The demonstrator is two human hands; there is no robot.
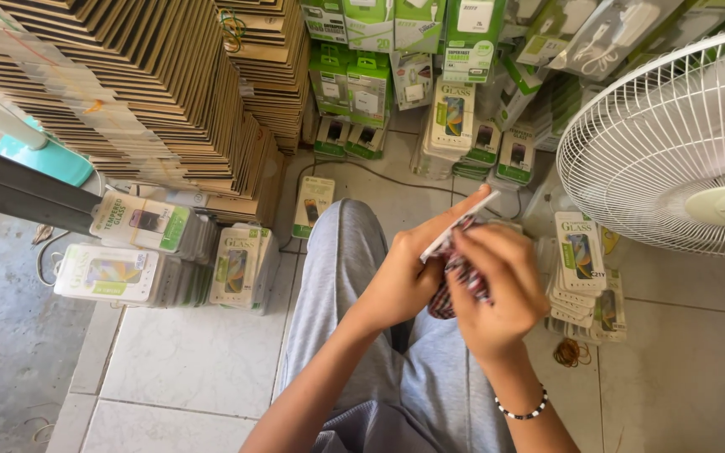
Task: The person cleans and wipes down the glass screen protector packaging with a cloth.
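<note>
My left hand (409, 273) grips a thin white flat piece (461, 225), edge-on and tilted up to the right. My right hand (497, 289) is closed around a dark red-and-black patterned cloth (455, 281) pressed against that piece. Both hands meet above my lap in grey trousers (341, 252). A black-and-white bead bracelet (520, 412) circles my right wrist. What lies under the fingers is hidden.
Stacks of flat packaged items (106, 273) lie on the tiled floor at left, more (581, 252) at right beside loose rubber bands (571, 352). Tall piles of brown card boxes (144, 84) rise at left. A white fan (673, 143) stands at right.
</note>
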